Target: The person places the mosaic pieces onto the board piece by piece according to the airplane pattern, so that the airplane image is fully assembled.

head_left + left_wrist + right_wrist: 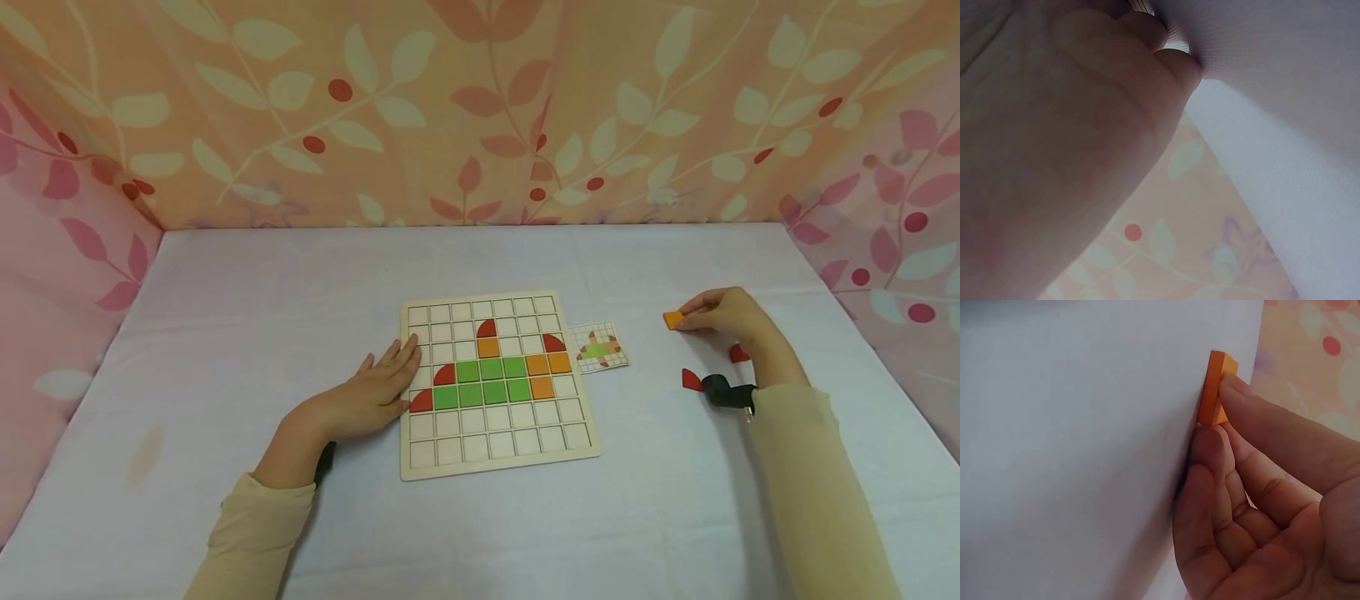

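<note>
On the table lies a square wooden grid board, with green square tiles, orange square tiles and red quarter-round tiles set in its cells. Fingers spread, my left hand rests at the board's left edge, the fingertips over its border. To the right of the board, my right hand pinches an orange square tile between thumb and fingers, low over the white cloth. In the left wrist view, the left hand hides the board almost wholly.
A small pattern card touches the board's right side, showing a coloured figure on a grid. Loose red tiles lie below the right hand, near the black wrist camera. Patterned curtains enclose the table's back and sides.
</note>
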The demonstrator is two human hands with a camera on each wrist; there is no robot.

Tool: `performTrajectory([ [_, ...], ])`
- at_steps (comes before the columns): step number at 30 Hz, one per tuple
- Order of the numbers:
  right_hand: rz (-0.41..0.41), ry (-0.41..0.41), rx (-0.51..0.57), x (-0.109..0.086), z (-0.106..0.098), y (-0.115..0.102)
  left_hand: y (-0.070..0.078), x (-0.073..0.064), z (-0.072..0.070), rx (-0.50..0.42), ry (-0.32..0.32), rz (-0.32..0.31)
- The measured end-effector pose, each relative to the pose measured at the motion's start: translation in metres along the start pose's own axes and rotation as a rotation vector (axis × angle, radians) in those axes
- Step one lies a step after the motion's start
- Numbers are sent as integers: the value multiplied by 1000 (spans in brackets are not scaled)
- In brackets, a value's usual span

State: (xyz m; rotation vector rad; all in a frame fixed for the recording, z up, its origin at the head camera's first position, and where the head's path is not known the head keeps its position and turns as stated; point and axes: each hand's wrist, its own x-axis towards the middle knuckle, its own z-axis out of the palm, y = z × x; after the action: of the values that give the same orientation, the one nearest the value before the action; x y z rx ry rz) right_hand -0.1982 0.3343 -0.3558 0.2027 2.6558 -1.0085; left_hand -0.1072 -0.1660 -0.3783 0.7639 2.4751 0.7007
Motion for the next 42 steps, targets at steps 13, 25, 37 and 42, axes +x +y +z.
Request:
performTrajectory([
  [13,3,-20,-52,-27,-8,14,-1,0,0,1,-3,1],
  [25,37,5,-38,-47,-31,51,1,-1,-1,-7,-7,0],
  [37,36,-16,-84,-50,-25,44,-1,1,0,-5,-14,-5],
  [42,83,25,-91,-52,-28,49,-1,1,0,-11,-16,-4],
])
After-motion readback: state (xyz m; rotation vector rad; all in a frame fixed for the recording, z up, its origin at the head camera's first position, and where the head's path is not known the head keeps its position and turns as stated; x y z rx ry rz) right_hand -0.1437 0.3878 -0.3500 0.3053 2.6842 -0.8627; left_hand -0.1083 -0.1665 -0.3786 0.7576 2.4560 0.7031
